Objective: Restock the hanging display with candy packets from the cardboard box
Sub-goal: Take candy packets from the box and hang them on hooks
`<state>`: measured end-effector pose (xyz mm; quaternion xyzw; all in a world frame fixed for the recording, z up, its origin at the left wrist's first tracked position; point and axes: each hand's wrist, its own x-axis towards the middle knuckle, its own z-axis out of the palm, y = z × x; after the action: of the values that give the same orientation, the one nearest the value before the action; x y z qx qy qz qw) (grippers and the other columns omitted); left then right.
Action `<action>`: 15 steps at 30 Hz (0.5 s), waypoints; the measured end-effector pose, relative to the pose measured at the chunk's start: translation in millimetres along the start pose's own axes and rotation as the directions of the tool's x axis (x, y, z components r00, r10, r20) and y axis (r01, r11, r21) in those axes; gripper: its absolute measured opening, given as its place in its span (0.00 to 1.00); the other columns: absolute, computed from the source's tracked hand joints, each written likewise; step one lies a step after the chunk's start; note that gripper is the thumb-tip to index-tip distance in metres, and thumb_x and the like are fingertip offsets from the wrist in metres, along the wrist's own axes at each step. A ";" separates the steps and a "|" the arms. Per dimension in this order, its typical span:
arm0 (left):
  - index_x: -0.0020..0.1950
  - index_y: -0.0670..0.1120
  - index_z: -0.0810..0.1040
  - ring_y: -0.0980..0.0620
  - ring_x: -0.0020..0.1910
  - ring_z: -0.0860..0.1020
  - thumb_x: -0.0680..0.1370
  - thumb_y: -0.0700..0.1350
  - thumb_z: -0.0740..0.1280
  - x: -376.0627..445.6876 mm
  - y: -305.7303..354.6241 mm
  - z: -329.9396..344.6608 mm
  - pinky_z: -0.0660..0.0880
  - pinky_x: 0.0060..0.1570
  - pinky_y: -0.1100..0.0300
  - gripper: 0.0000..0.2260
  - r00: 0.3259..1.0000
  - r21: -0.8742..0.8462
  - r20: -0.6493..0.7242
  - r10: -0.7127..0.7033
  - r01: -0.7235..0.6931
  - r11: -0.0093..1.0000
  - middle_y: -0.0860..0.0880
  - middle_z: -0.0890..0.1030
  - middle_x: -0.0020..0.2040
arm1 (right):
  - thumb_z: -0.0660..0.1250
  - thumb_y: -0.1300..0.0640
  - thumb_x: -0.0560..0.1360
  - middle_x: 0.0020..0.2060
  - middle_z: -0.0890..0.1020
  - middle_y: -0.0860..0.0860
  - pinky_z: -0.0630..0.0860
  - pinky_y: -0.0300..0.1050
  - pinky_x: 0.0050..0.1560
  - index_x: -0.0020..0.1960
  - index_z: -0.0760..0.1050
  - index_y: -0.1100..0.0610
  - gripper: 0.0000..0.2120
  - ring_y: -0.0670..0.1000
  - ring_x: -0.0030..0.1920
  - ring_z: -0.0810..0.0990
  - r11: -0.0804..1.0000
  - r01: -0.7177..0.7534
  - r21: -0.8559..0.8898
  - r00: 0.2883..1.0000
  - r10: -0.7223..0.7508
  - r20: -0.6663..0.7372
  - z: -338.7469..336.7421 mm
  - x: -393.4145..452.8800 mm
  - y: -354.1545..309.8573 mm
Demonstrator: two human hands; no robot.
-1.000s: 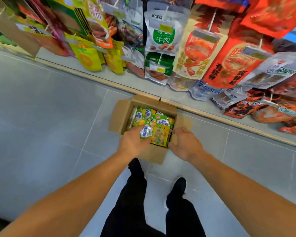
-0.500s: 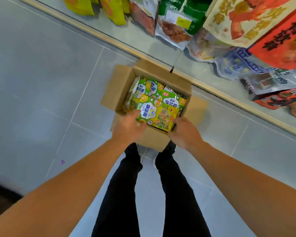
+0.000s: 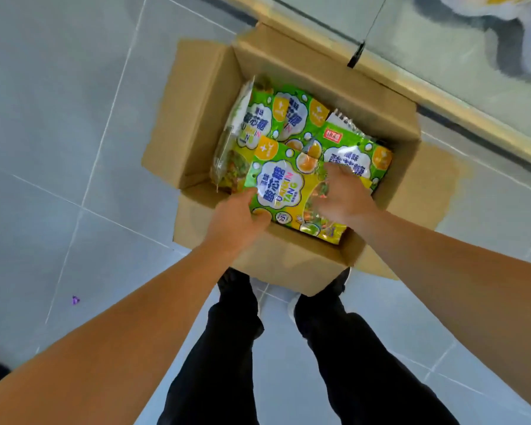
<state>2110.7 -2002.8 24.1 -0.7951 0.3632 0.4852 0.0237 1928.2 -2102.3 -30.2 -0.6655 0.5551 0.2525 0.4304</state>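
Since the earlier frames the view has dropped closer over the cardboard box (image 3: 196, 118), and the right hand (image 3: 339, 194) has moved from the box's near rim onto the packets inside; the hanging display has almost left the frame.

Top candy packet (image 3: 284, 191): green and yellow, lying face up and slightly tilted at the near side of the box, centre of frame. Left hand (image 3: 236, 222) grips its lower left corner, thumb over the printed face, remaining fingers curled below and hidden. Right hand lies on the packet's right half, fingers spread apart and reaching forward; blur prevents telling whether they press or only touch.

Other candy packets (image 3: 288, 118) of the same print fill the box behind and beside the top one; one stands on edge against the left wall.

Box flaps are open, folded outward on all sides. Box sits on a grey tiled floor (image 3: 59, 148), just in front of the person's black shoes (image 3: 233, 283) and black trousers (image 3: 215, 363), lower centre.

Upper right: a tan base strip (image 3: 442, 99) runs diagonally behind the box. Above it a blurred packet (image 3: 518, 35) of the display shows at the corner.
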 end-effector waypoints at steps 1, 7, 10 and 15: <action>0.69 0.49 0.74 0.42 0.59 0.77 0.75 0.48 0.69 9.9 -4.5 4.3 0.72 0.53 0.56 0.22 1.000 -0.010 -0.016 -0.003 0.003 1.000 0.45 0.81 0.60 | 0.72 0.54 0.71 0.75 0.63 0.59 0.68 0.50 0.69 0.78 0.57 0.59 0.40 0.61 0.73 0.64 1.000 0.015 -0.015 1.000 -0.015 -0.007 5.9 13.0 2.2; 0.68 0.49 0.74 0.44 0.61 0.76 0.74 0.50 0.70 33.5 -19.5 19.5 0.71 0.55 0.57 0.23 0.997 -0.074 -0.042 -0.062 0.059 0.996 0.45 0.81 0.59 | 0.72 0.56 0.72 0.66 0.71 0.61 0.71 0.57 0.60 0.72 0.64 0.59 0.32 0.65 0.65 0.70 0.984 -0.038 -0.173 0.989 0.012 -0.149 27.9 45.1 3.6; 0.66 0.48 0.75 0.45 0.59 0.78 0.74 0.49 0.70 29.1 -12.6 21.1 0.73 0.56 0.56 0.21 0.995 -0.137 -0.048 -0.087 0.080 0.987 0.45 0.82 0.57 | 0.67 0.54 0.76 0.57 0.75 0.62 0.74 0.53 0.49 0.61 0.76 0.59 0.16 0.66 0.58 0.76 0.981 -0.001 -0.192 0.989 -0.027 -0.144 31.5 23.9 6.5; 0.65 0.45 0.75 0.45 0.59 0.78 0.75 0.48 0.69 -11.5 20.4 6.0 0.73 0.57 0.55 0.19 0.994 -0.261 -0.030 -0.101 0.090 0.961 0.47 0.80 0.61 | 0.63 0.58 0.79 0.54 0.80 0.61 0.71 0.50 0.46 0.54 0.79 0.59 0.09 0.64 0.55 0.78 0.998 -0.030 0.056 0.976 0.041 -0.214 10.4 -52.2 6.4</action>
<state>2090.8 -2009.1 36.5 -0.8182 0.2582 0.5096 -0.0650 1910.2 -2066.3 5.3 -0.6673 0.6167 0.1722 0.3805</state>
